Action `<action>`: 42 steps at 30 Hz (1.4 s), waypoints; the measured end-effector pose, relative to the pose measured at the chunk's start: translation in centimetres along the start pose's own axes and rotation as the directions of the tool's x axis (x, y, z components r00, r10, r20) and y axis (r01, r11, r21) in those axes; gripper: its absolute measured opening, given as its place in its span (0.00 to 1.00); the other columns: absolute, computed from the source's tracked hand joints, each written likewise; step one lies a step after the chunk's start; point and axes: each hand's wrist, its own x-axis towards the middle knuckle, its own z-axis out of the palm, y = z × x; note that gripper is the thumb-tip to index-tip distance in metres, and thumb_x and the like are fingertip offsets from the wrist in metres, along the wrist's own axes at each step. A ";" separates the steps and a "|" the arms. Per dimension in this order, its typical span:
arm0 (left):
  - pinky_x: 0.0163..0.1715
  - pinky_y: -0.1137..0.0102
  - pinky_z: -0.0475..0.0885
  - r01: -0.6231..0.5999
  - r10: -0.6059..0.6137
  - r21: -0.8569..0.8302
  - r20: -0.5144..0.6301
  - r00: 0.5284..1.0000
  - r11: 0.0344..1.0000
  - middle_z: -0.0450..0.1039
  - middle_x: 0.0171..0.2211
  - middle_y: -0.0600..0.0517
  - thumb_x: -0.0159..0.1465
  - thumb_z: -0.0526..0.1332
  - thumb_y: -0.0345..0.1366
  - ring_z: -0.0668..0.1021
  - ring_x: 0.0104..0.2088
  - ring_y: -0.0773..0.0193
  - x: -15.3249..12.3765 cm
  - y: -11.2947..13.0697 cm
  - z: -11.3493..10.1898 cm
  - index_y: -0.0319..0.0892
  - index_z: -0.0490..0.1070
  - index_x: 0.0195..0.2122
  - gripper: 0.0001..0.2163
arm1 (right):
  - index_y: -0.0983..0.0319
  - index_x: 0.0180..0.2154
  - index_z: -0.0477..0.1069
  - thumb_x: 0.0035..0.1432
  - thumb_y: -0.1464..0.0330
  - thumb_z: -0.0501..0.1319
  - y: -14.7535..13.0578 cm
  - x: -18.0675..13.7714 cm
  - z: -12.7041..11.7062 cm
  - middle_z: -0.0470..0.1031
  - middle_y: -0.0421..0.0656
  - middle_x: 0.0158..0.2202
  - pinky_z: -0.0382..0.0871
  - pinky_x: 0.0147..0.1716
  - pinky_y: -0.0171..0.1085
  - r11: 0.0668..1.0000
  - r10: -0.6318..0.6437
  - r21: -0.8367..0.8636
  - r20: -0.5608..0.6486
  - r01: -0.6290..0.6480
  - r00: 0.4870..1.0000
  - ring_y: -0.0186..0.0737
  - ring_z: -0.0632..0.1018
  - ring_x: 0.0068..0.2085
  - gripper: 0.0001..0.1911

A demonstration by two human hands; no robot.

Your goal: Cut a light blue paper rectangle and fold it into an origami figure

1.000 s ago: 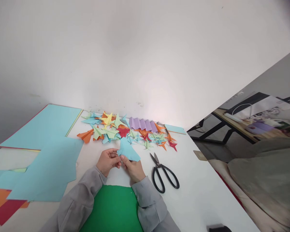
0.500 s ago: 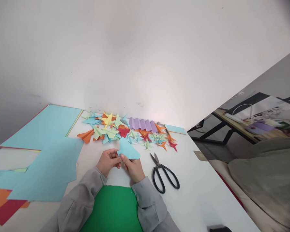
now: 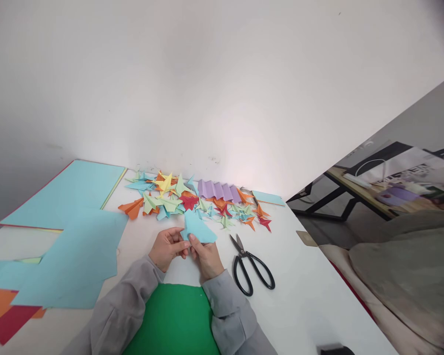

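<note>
A light blue piece of folded paper (image 3: 200, 230) is held up between my hands over the white table. My right hand (image 3: 207, 256) pinches its lower edge, thumb on top. My left hand (image 3: 168, 248) has its fingers closed at the paper's lower left corner. Just beyond lies a heap of small folded paper shapes, among them an orange paper plane (image 3: 132, 209), a yellow one (image 3: 165, 183) and a red one (image 3: 189, 201). To the right of my right hand, black-handled scissors (image 3: 248, 264) lie with blades slightly apart.
Large light blue sheets (image 3: 70, 256) cover the table's left side, with a red strip (image 3: 15, 323) at the front. A pleated purple paper (image 3: 218, 191) stands by the wall. A black object (image 3: 336, 350) sits at the near right edge. Beyond the table is grey cloth (image 3: 403, 266).
The blue paper has shifted slightly to the right and turned a little in my hands. My right thumb has moved a bit to the right along it.
</note>
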 end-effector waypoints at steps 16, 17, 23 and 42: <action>0.21 0.73 0.69 0.055 -0.063 0.083 0.106 0.992 0.995 0.73 0.19 0.50 0.42 0.72 0.39 0.73 0.20 0.68 -0.3 0.5 0.1 0.34 0.72 0.28 0.16 | 0.63 0.09 0.60 0.50 0.55 0.61 0.4 0.3 -0.4 0.62 0.38 0.09 0.54 0.17 0.32 0.996 0.048 0.076 0.006 -0.049 0.999 0.29 0.63 0.14 0.27; 0.21 0.73 0.69 0.061 -0.068 0.063 0.117 0.991 0.996 0.72 0.19 0.50 0.43 0.71 0.40 0.73 0.20 0.68 -0.2 0.6 0.0 0.34 0.72 0.27 0.16 | 0.63 0.09 0.61 0.49 0.55 0.61 0.3 0.3 -0.4 0.62 0.38 0.09 0.54 0.17 0.32 0.997 0.043 0.058 0.007 -0.044 0.999 0.29 0.62 0.14 0.26; 0.20 0.72 0.70 0.050 -0.054 0.048 0.089 0.995 0.998 0.72 0.18 0.49 0.46 0.68 0.45 0.74 0.19 0.67 0.1 0.7 -0.4 0.35 0.71 0.22 0.16 | 0.63 0.11 0.63 0.50 0.56 0.61 -0.1 0.2 -0.2 0.63 0.38 0.11 0.55 0.18 0.33 1.000 -0.015 0.016 0.018 0.015 1.000 0.29 0.63 0.16 0.24; 0.18 0.73 0.72 0.026 -0.040 0.191 0.069 0.997 0.981 0.72 0.16 0.52 0.40 0.72 0.42 0.75 0.18 0.66 0.1 0.6 -0.8 0.35 0.72 0.22 0.16 | 0.63 0.12 0.62 0.47 0.56 0.63 -0.2 0.2 -0.5 0.62 0.36 0.11 0.54 0.18 0.32 1.000 -0.014 0.013 -0.051 0.014 0.999 0.29 0.62 0.17 0.23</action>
